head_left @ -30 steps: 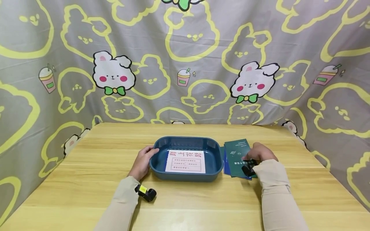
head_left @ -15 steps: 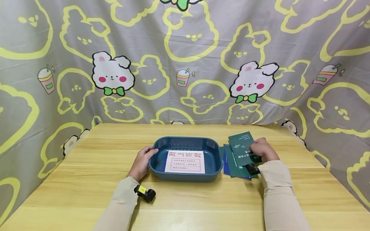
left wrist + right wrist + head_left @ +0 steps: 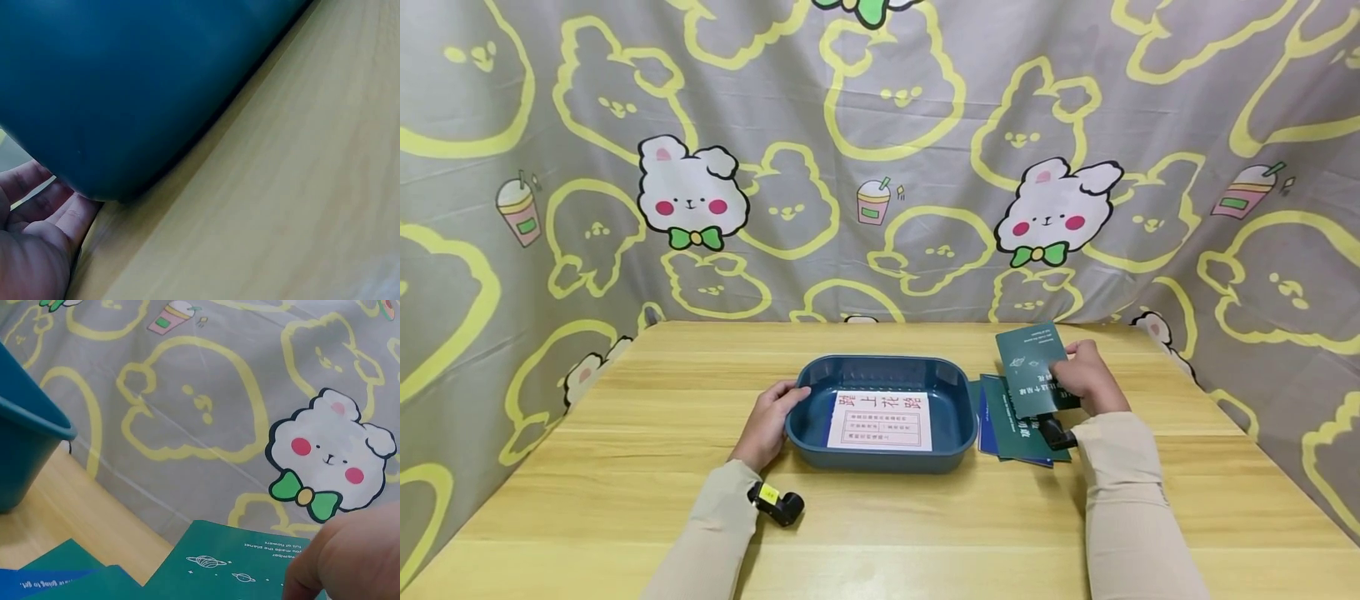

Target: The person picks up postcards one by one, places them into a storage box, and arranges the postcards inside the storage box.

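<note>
My left hand grips the left end of a dark blue plastic basin, thumb over the rim. Its fingers lie against the outer wall in the left wrist view. Inside the basin lies a white card with red print, a blue edge showing under it. My right hand pinches a dark green postcard by its right side, raised over a fanned pile. That pile has a green card on top and a blue card below. White planet drawings show on the held postcard in the right wrist view.
The basin and the pile rest on a light wooden table. A grey curtain with cartoon rabbits hangs around its back and sides. Each wrist wears a small black camera; the left one hangs near the basin's front corner.
My right hand has picked the top green postcard off the pile and lifted it up and away, baring another green card. My left hand and the basin have stayed put.
</note>
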Demonstrator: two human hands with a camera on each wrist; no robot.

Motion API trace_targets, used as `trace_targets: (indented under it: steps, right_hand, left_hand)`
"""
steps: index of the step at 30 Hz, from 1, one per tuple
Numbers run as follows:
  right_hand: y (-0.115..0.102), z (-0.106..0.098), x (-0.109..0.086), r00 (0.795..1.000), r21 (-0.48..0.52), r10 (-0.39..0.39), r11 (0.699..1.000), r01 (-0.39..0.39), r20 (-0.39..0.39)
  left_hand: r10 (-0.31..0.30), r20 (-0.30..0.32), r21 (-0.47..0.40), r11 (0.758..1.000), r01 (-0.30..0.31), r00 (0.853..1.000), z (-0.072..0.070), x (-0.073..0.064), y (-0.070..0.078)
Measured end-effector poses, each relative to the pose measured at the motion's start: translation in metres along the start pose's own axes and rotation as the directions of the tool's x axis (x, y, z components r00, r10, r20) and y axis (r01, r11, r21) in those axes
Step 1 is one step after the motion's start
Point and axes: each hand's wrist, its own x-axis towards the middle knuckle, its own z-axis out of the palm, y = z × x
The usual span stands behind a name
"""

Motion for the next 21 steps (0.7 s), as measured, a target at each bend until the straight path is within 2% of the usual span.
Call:
trace_targets:
  steps: [11,21]
  right_hand:
    - [-0.016,-0.002,-0.004,0.999,0.001,-0.03,1.0,0.03,-0.04]
    - [-0.027,0.0,-0.009,0.995,0.009,-0.048,0.999,0.049,-0.088]
  left_hand:
    - [0.005,0.004,-0.008,1.0,-0.005,1.0,0.001,0.0,0.0]
    - [0.01,0.013,0.024,1.0,-0.011,1.0,0.001,-0.005,0.003]
